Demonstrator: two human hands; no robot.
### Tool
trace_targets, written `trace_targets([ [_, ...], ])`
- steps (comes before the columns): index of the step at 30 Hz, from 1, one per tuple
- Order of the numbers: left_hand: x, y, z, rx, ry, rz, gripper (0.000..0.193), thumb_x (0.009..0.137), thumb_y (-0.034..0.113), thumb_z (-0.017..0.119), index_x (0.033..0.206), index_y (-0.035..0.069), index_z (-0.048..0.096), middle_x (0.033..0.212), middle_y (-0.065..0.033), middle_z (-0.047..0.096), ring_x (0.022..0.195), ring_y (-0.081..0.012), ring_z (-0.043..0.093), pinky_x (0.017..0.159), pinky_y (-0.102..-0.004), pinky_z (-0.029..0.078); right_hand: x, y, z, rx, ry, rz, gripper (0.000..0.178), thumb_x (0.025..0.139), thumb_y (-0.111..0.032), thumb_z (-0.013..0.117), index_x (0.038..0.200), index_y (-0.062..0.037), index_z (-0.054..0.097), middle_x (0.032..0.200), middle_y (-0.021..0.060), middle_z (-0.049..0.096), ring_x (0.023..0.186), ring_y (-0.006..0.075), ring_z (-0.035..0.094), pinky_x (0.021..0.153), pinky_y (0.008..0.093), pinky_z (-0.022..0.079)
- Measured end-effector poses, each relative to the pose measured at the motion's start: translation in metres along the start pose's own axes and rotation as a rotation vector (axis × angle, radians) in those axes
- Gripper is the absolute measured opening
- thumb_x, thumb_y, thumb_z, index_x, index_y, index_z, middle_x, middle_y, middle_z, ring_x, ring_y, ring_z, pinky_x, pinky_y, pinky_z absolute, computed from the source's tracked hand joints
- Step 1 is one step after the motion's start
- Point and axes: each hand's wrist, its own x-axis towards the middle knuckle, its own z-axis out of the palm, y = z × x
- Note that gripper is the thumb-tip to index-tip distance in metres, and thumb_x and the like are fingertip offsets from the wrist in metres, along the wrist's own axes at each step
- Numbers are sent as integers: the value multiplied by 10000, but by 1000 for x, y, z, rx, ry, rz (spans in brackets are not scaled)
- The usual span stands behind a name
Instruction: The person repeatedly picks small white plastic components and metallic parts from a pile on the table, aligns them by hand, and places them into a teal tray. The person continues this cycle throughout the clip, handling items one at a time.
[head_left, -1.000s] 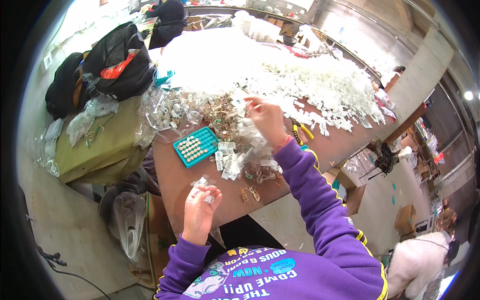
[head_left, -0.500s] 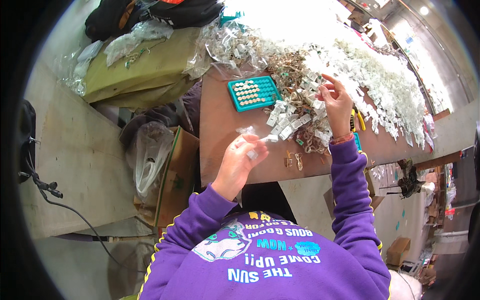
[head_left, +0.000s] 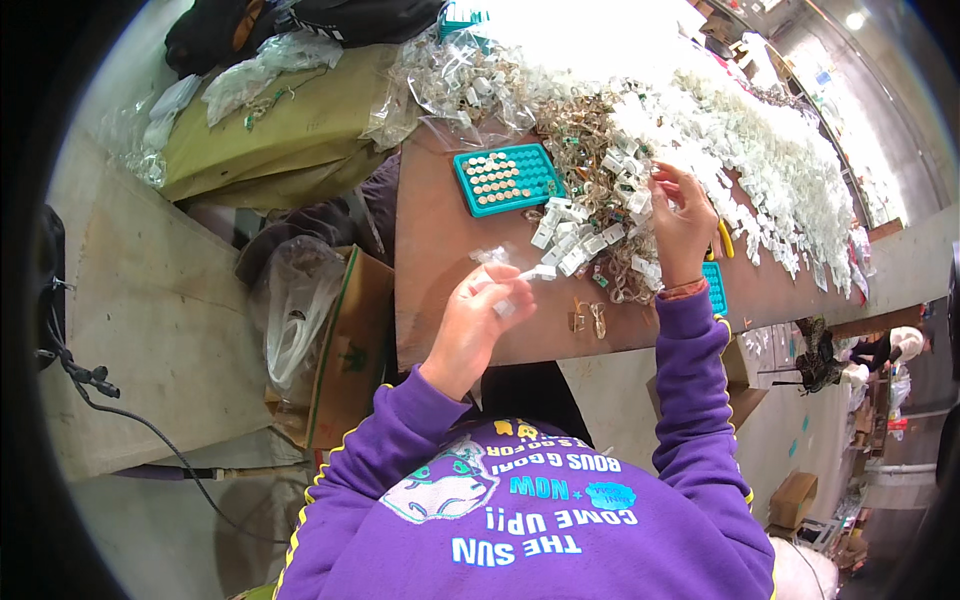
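My left hand [head_left: 484,312], over the near left part of the brown table, is closed on small white plastic pieces [head_left: 540,272]; one sticks out past its fingertips. Bits of clear plastic [head_left: 494,254] lie just beyond it. My right hand [head_left: 684,218] is over the edge of a heap of thin wires and small parts [head_left: 590,150], thumb and fingers brought together. Whatever is between those fingertips is too small to make out. Between my hands lies a cluster of white square plastic housings [head_left: 572,238]. Farther off, a teal tray [head_left: 508,210] holds rows of small round pieces.
White plastic parts [head_left: 770,150] spread over the table's far right. Yellow-handled pliers [head_left: 725,240] and another teal tray [head_left: 714,288] are beside my right wrist. A cardboard box [head_left: 360,350] with a plastic bag stands left of the table [head_left: 430,290]. Another person [head_left: 892,346] is at far right.
My right hand has come slightly nearer to me, its fingers still together over the heap. My left hand stays almost in place with the white pieces. A person has appeared at far right.
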Motion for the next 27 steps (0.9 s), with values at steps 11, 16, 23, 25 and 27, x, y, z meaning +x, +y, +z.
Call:
trace_targets([
  [11, 24, 10, 47, 395, -26, 311, 276, 896, 121, 667, 1144, 43, 574, 831, 11, 571, 725, -70, 537, 693, -213, 469, -2, -26, -10, 699, -211, 414, 165, 879, -63, 685, 1018, -7, 617, 900, 38, 648, 817, 133, 657, 775, 264, 522],
  [16, 54, -7, 71, 726, 129, 544, 542, 804, 217, 800, 1243, 19, 551, 778, -10, 548, 690, -94, 535, 634, -241, 484, -25, -43, -3, 746, -302, 455, 145, 884, -36, 664, 1017, -6, 615, 930, 46, 635, 826, 139, 655, 797, 277, 523],
  [23, 69, -17, 50, 862, 118, 560, 281, 878, 102, 709, 1120, -11, 621, 942, -35, 695, 813, -46, 612, 681, -217, 514, -42, -44, 3, 638, -299, 421, 152, 870, -13, 675, 1018, -7, 637, 888, 38, 678, 794, 95, 661, 722, 225, 512],
  [25, 70, -18, 45, 822, 137, 490, 258, 876, 98, 712, 1096, -10, 630, 923, -24, 690, 803, -44, 608, 684, -213, 508, -41, -40, 5, 548, -264, 353, 152, 862, -4, 673, 1011, -6, 643, 871, 44, 688, 767, 87, 657, 695, 235, 517],
  [27, 71, -18, 42, 781, 138, 441, 234, 874, 95, 712, 1072, -7, 638, 908, -16, 686, 795, -42, 605, 685, -208, 503, -39, -37, 4, 416, -214, 274, 149, 860, -1, 671, 1007, -6, 645, 868, 42, 688, 771, 90, 659, 687, 238, 519],
])
